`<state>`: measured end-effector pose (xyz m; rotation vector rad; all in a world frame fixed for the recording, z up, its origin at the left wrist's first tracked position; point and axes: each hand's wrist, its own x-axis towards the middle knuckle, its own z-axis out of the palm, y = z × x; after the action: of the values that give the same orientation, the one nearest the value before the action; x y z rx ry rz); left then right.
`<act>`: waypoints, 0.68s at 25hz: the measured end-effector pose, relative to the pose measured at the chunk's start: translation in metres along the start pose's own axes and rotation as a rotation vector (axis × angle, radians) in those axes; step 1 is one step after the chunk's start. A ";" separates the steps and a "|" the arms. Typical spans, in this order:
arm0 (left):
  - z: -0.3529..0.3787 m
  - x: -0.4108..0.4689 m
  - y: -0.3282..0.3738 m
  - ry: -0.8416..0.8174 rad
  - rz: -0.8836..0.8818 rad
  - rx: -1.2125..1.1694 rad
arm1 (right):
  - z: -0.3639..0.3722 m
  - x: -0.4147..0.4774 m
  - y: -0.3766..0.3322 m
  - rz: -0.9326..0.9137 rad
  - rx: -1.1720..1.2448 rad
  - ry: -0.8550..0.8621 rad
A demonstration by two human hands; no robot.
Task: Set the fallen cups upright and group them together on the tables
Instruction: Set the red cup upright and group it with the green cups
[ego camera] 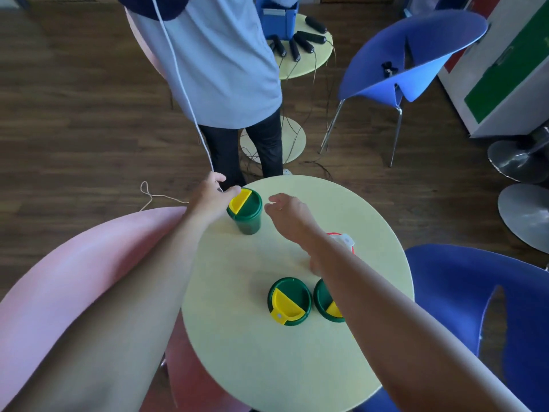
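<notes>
Round pale table is carrying three green cups and one red-rimmed cup. Far green cup is standing between both hands: left hand touching its lid, right hand hovering slack.

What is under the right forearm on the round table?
The right forearm covers part of a green cup with a yellow lid flap and most of a red-rimmed cup with a clear lid. Whether that one stands upright cannot be seen.
</notes>
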<state>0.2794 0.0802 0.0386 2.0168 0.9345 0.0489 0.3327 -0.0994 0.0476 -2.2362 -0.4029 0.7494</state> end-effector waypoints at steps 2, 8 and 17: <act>-0.006 0.007 -0.008 -0.142 -0.116 -0.003 | 0.015 0.008 0.000 0.079 0.054 -0.045; 0.007 0.021 -0.033 -0.397 -0.258 -0.210 | 0.039 0.028 -0.001 0.165 0.189 -0.077; 0.022 0.004 -0.033 -0.299 -0.132 -0.193 | 0.007 0.007 0.014 0.034 -0.047 -0.029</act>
<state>0.2703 0.0780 -0.0002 1.7237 0.8344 -0.2212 0.3352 -0.1018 0.0309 -2.2830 -0.4012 0.7987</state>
